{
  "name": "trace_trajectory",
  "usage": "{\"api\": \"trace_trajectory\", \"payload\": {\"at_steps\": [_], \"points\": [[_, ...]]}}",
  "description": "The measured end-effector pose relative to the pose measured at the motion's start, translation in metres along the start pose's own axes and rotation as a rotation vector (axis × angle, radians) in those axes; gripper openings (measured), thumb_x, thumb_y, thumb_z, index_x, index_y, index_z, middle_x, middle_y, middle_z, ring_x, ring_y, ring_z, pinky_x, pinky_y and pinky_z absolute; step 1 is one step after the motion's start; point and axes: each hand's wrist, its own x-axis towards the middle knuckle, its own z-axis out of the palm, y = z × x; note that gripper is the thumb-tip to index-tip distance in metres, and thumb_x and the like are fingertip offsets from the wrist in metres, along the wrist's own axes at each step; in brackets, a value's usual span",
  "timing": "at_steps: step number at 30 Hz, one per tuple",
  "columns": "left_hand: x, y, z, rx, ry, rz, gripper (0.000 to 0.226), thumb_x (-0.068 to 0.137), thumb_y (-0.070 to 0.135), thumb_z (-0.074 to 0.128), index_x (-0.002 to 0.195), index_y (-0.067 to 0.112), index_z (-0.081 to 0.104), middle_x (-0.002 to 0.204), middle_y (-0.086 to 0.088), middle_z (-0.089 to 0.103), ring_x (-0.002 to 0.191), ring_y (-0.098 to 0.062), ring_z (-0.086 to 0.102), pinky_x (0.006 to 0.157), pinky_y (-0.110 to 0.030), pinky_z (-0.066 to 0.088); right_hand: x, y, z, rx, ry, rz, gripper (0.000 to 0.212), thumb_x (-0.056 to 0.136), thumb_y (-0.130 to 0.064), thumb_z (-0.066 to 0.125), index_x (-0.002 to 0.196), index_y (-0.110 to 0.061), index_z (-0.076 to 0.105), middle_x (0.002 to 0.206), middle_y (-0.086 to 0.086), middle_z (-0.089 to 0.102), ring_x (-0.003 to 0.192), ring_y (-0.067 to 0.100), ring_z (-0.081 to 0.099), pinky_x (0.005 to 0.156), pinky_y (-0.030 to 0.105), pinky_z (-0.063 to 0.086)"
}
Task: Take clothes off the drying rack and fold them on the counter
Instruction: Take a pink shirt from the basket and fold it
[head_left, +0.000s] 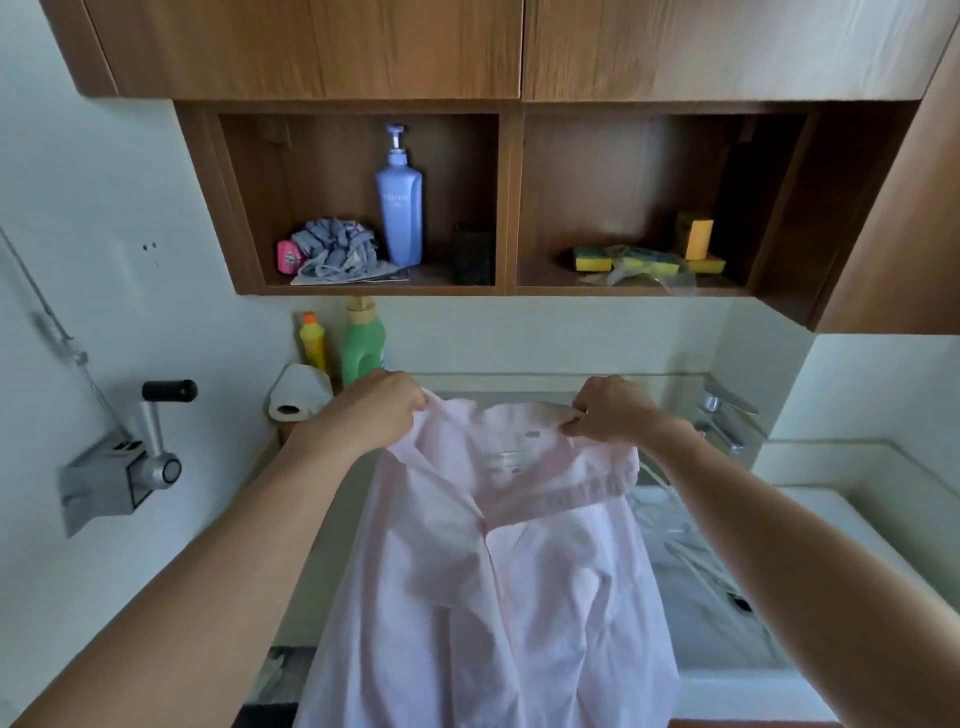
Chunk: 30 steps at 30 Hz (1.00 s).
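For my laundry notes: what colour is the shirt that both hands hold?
The shirt is pale pink, plain; the head view shows it best.

purple pump bottle (399, 208) in left cubby | sponges (649, 257) in right cubby | faucet (724, 415)

Grey counter (332, 551): paper roll (298, 397) lying at back-left corner; yellow bottle (313, 343), green bottle (362, 348) upright just behind.
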Motion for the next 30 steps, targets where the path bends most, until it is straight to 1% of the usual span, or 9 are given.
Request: {"api": "trace_trajectory", "payload": {"at_steps": [3,6,9,10,14,18,22,26,30], "points": [[-0.001,-0.006,0.013,0.033,-0.06,-0.045,0.045,0.094,0.002,0.043,0.13,0.019,0.064,0.128,-0.015,0.062,0.104,-0.031,0.06,0.077,-0.036,0.052,0.005,-0.007,0.007,0.069,0.014,-0.016,0.016,0.09,-0.03,0.056,0.087,-0.016,0.062,0.091,0.007,0.062,0.093,0.029,0.062,0.066,0.026,0.037],[-0.005,-0.006,0.018,-0.029,0.035,-0.083,0.02,0.098,0.03,0.055,0.096,0.028,0.075,0.083,-0.012,0.068,0.07,-0.022,0.056,0.056,-0.03,0.04,0.001,-0.02,0.006,0.332,-0.078,-0.013,0.033,0.088,-0.011,0.038,0.107,-0.027,0.061,0.091,0.011,0.068,0.067,0.024,0.07,0.055,0.024,0.047],[-0.013,-0.004,0.017,-0.104,0.107,-0.131,0.02,0.092,0.013,0.053,0.083,0.007,0.069,0.073,-0.01,0.064,0.072,-0.026,0.054,0.061,-0.032,0.048,-0.011,-0.033,0.002,0.506,-0.173,0.036,0.04,0.081,-0.002,0.027,0.097,-0.013,0.062,0.069,0.016,0.071,0.056,0.029,0.071,0.051,0.03,0.057],[-0.021,-0.002,0.015,-0.107,0.086,-0.136,0.033,0.088,0.004,0.047,0.082,0.025,0.071,0.084,-0.007,0.064,0.082,-0.027,0.057,0.072,-0.037,0.055,-0.015,-0.036,0.002,0.525,-0.167,0.047,0.038,0.079,0.0,0.027,0.092,-0.008,0.062,0.068,0.016,0.071,0.058,0.03,0.072,0.053,0.03,0.057],[-0.048,0.009,0.01,-0.092,-0.048,-0.069,0.062,0.083,-0.01,0.034,0.127,0.019,0.067,0.142,-0.006,0.054,0.12,-0.03,0.055,0.092,-0.039,0.052,-0.033,-0.043,0.003,0.499,-0.104,0.008,0.023,0.08,0.0,0.035,0.08,-0.009,0.056,0.067,0.009,0.07,0.061,0.026,0.073,0.062,0.034,0.06],[-0.07,0.008,0.02,-0.037,-0.052,-0.098,0.048,0.084,-0.005,0.038,0.119,0.011,0.066,0.107,-0.009,0.062,0.091,-0.027,0.055,0.059,-0.031,0.041,-0.062,-0.049,0.002,0.432,-0.18,-0.035,0.015,0.084,-0.01,0.067,0.09,-0.012,0.053,0.077,0.01,0.07,0.051,0.019,0.07,0.044,0.023,0.048],[-0.092,0.007,0.02,-0.101,0.115,-0.117,0.033,0.083,0.007,0.045,0.106,0.015,0.068,0.101,-0.008,0.067,0.096,-0.031,0.061,0.073,-0.036,0.052,-0.089,-0.061,-0.01,0.397,-0.023,-0.02,0.027,0.091,-0.039,0.063,0.096,-0.016,0.052,0.083,0.009,0.067,0.045,0.019,0.067,0.046,0.026,0.045],[-0.112,0.018,-0.008,-0.085,0.298,-0.065,0.032,0.089,0.005,0.047,0.116,0.011,0.063,0.111,-0.011,0.064,0.087,-0.029,0.056,0.068,-0.033,0.043,-0.117,-0.079,-0.044,0.359,0.115,-0.076,0.018,0.098,-0.023,0.043,0.115,-0.019,0.049,0.088,0.011,0.066,0.048,0.022,0.067,0.044,0.026,0.048],[-0.108,0.02,-0.042,-0.032,0.52,0.03,0.046,0.092,0.0,0.051,0.136,0.012,0.053,0.134,-0.009,0.056,0.114,-0.032,0.058,0.086,-0.042,0.049,-0.123,-0.088,-0.085,0.415,0.37,-0.109,0.03,0.098,-0.008,0.035,0.12,-0.018,0.053,0.101,0.007,0.058,0.068,0.024,0.065,0.037,0.02,0.044]]}}
